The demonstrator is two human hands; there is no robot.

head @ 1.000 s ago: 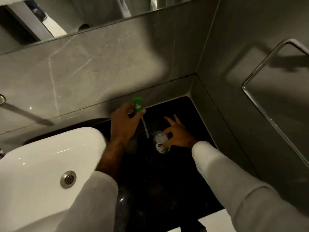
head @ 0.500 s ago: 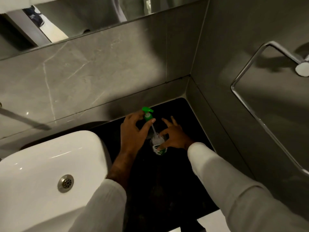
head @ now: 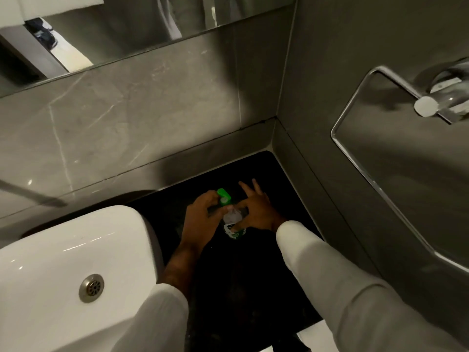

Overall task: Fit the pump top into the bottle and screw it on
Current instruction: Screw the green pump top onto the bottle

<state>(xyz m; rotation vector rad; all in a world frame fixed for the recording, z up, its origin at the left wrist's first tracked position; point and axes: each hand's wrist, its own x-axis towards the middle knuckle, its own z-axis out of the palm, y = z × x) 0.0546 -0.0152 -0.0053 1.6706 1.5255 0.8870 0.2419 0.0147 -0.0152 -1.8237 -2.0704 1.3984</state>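
A small clear bottle (head: 234,222) with a white and green label stands upright on the black countertop (head: 253,270). The green pump top (head: 224,196) sits at the bottle's neck, its tube out of sight down inside. My left hand (head: 203,219) grips the pump's collar from the left with thumb and fingers. My right hand (head: 256,212) holds the bottle's body from the right, with two fingers spread upward.
A white basin (head: 63,270) with a metal drain (head: 91,287) lies just left of my left arm. Grey tiled walls close the corner behind and to the right. A chrome towel ring (head: 355,158) hangs on the right wall. A mirror (head: 127,29) runs above.
My left hand lowered the pump from above the bottle until its tube slid in and the green head reached the neck. My right hand stayed on the bottle.
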